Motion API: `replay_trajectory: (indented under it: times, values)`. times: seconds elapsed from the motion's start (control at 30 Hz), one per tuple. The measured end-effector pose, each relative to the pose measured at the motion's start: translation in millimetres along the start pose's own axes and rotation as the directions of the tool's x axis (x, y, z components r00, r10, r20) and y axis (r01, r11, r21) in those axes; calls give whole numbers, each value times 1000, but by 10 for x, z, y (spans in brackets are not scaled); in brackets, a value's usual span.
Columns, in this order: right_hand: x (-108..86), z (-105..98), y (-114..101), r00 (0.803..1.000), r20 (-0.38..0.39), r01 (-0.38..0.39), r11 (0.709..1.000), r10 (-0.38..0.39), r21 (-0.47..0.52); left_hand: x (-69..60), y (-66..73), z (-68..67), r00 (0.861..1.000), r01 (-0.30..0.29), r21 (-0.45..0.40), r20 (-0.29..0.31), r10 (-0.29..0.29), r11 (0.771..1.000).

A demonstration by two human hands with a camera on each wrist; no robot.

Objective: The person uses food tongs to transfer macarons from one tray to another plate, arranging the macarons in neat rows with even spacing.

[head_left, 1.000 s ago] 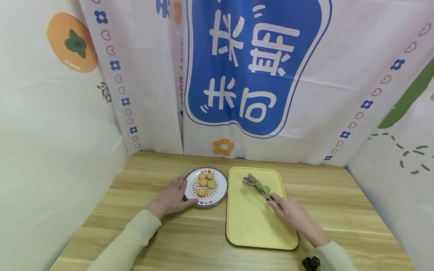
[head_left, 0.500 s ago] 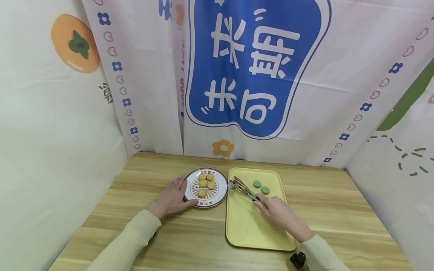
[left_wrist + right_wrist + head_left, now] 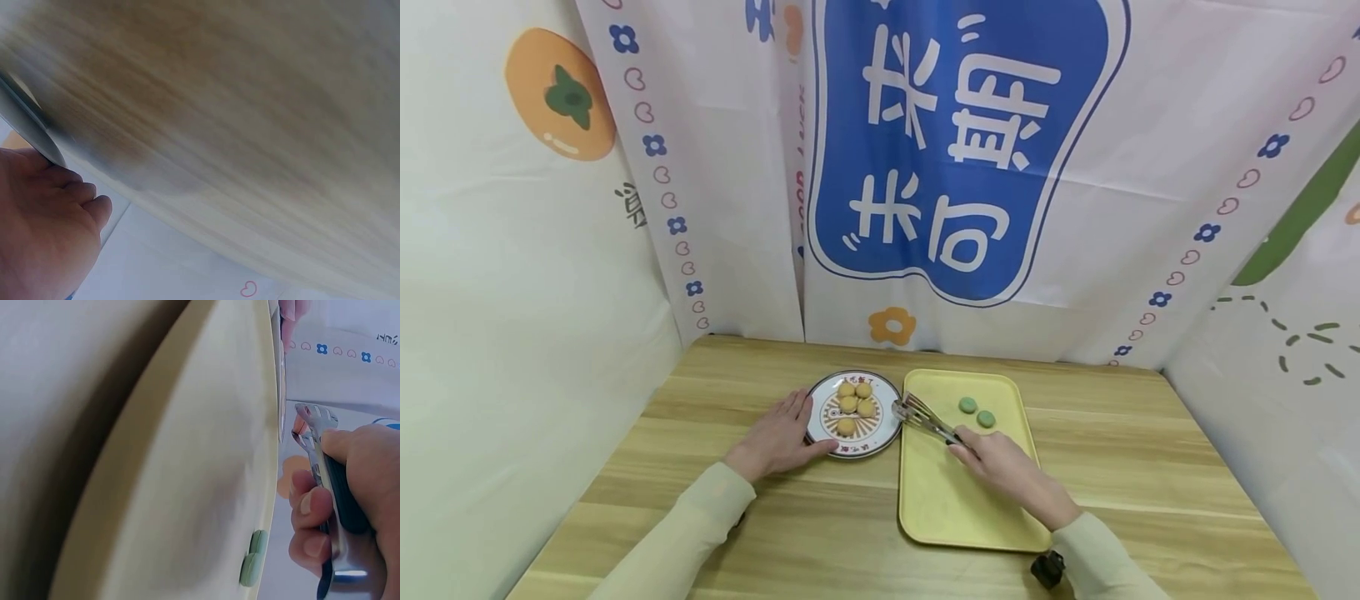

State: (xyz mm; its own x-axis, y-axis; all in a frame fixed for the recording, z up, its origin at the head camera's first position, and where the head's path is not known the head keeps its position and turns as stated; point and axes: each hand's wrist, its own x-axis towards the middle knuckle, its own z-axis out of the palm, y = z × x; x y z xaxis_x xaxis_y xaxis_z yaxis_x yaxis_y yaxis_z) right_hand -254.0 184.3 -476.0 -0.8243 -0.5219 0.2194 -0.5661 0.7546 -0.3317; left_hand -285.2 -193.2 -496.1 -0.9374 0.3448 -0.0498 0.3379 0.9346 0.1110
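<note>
My right hand (image 3: 1011,473) grips a pair of metal tongs (image 3: 934,423) with dark handles. The tongs point left, their heads above the seam between the yellow tray (image 3: 958,500) and the white patterned plate (image 3: 889,417). Whether the heads hold anything is unclear. Several yellow round cookies (image 3: 848,405) lie on the plate. Two green macaron-like cookies (image 3: 977,412) lie on the tray, also seen low in the right wrist view as green discs (image 3: 252,569). My left hand (image 3: 777,437) rests against the plate's left rim, fingers and thumb spread along it.
The plate and tray stand side by side on a wooden table (image 3: 805,525). Printed cloth (image 3: 737,250) hangs behind the table and along both sides. A black wrist device (image 3: 1048,569) sits by my right sleeve, near the tray's front corner.
My right hand has carried the tongs left, from over the green cookies to the plate's right rim. Both green cookies now show uncovered. My left hand stays at the plate.
</note>
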Motion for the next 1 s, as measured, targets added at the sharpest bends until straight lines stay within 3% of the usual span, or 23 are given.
replay_trajectory:
  times: [0.43, 1.0]
  values:
    - [108, 118, -133, 998, 54, 17, 1000, -16, -12, -8, -6, 11, 1000, 2, -5, -12, -2, 1000]
    - [198, 187, -231, 995, 97, 21, 999, -26, 50, 0, -18, 18, 1000, -11, -5, -21, 11, 1000]
